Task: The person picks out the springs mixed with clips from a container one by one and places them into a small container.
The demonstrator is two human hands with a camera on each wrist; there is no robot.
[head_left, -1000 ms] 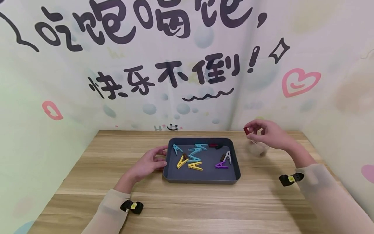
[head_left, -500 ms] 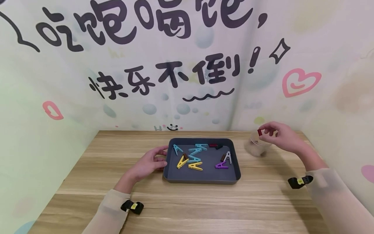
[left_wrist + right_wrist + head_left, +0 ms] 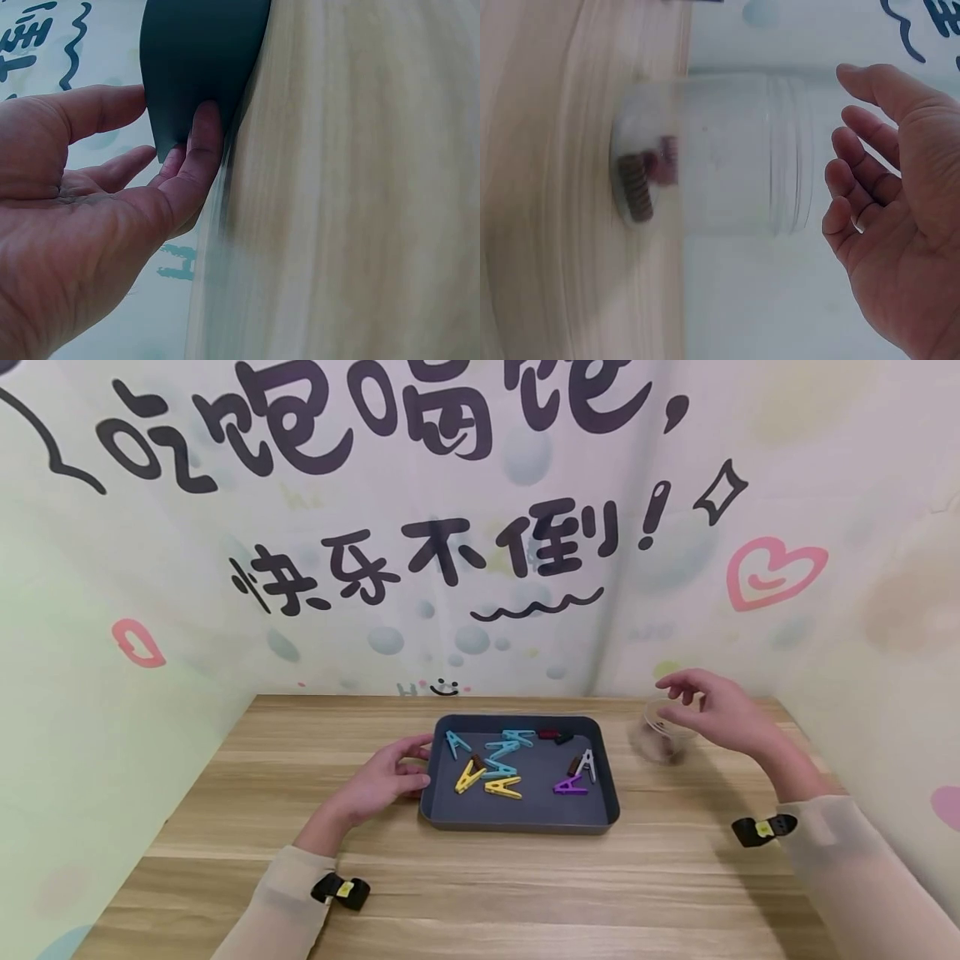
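My left hand (image 3: pixel 387 779) rests its fingertips against the outside of the left end wall of a dark grey tray (image 3: pixel 517 826); in the left wrist view the fingers (image 3: pixel 205 139) lie on that wall. In the tray are blue clothespins (image 3: pixel 501 747), yellow clothespins (image 3: pixel 504 787), a purple clothespin (image 3: pixel 570 786) and a grey clothespin (image 3: pixel 588 766). At the right, my right hand (image 3: pixel 716 710) hovers over the mouth of a clear jar (image 3: pixel 648 745), fingers loosely bent, holding nothing. Inside the jar lie a ribbed brown piece (image 3: pixel 637 187) and dark red pieces (image 3: pixel 667 159).
Small dark red (image 3: pixel 548 734), black (image 3: pixel 564 738) and brown pieces (image 3: pixel 574 767) lie among the clothespins. The wooden table (image 3: pixel 525 893) meets a printed cloth wall (image 3: pixel 360 652) behind the tray and jar.
My right hand moved right to the jar with a small dark red piece pinched in its fingers, then let it go over the mouth. The left hand stays at the tray.
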